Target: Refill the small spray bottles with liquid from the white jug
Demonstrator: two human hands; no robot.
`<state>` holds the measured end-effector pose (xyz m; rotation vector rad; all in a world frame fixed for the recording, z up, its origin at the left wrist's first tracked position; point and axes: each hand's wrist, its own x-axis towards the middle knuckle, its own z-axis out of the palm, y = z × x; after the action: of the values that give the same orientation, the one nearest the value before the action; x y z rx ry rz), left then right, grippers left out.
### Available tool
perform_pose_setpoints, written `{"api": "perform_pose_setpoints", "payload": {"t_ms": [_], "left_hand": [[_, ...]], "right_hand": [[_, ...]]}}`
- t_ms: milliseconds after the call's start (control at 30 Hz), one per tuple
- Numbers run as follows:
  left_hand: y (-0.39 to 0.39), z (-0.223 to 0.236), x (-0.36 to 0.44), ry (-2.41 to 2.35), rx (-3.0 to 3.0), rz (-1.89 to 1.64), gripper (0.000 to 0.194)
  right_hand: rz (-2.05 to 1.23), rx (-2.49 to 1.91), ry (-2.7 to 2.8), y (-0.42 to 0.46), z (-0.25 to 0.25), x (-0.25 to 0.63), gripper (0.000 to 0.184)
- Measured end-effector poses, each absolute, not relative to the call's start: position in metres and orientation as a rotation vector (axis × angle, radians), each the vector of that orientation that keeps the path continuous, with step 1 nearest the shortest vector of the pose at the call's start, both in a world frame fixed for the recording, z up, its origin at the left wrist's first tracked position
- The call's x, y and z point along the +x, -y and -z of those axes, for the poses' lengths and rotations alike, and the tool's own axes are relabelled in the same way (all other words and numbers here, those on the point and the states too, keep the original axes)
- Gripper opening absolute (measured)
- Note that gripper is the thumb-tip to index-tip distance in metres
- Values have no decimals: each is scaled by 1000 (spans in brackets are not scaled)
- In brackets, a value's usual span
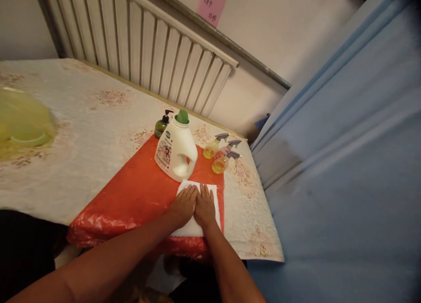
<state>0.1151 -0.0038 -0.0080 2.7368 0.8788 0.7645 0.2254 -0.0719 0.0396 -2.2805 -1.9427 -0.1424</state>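
A white cloth point(190, 229) lies flat on a red plastic sheet point(131, 193) near the table's front edge. My left hand point(184, 206) and my right hand point(205, 206) rest side by side on the cloth, palms down and touching each other, fingers stretched forward. Just beyond them stands a large white detergent jug point(176, 147), upright, with a green piece point(182, 116) in its mouth and a printed label on its left side. Behind the jug is a dark green pump bottle point(161, 126), partly hidden.
Several small spray bottles point(219, 163) with grey triggers stand right of the jug. A translucent yellow bag or cover point(24, 123) sits at the far left of the floral tablecloth point(88, 114). A radiator point(148, 44) runs behind the table; a blue curtain point(338, 171) hangs along the right.
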Motion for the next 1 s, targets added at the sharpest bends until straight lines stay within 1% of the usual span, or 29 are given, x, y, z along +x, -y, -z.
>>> {"api": "perform_pose_setpoints", "payload": {"t_ms": [300, 500, 733, 867, 1000], "left_hand": [[4, 6, 112, -857, 2775, -804, 53], [5, 3, 111, -891, 2778, -734, 53], [3, 9, 114, -867, 2755, -807, 56], [2, 2, 110, -851, 2732, -803, 50], [1, -20, 99, -934, 2648, -782, 37]], "right_hand": [[149, -2284, 1954, 72, -38, 226, 55], [183, -2277, 1972, 72, -36, 227, 55], [194, -2295, 1968, 72, -38, 226, 56], [181, -2288, 1958, 72, -39, 225, 54], [205, -2283, 1950, 71, -39, 224, 54]]}}
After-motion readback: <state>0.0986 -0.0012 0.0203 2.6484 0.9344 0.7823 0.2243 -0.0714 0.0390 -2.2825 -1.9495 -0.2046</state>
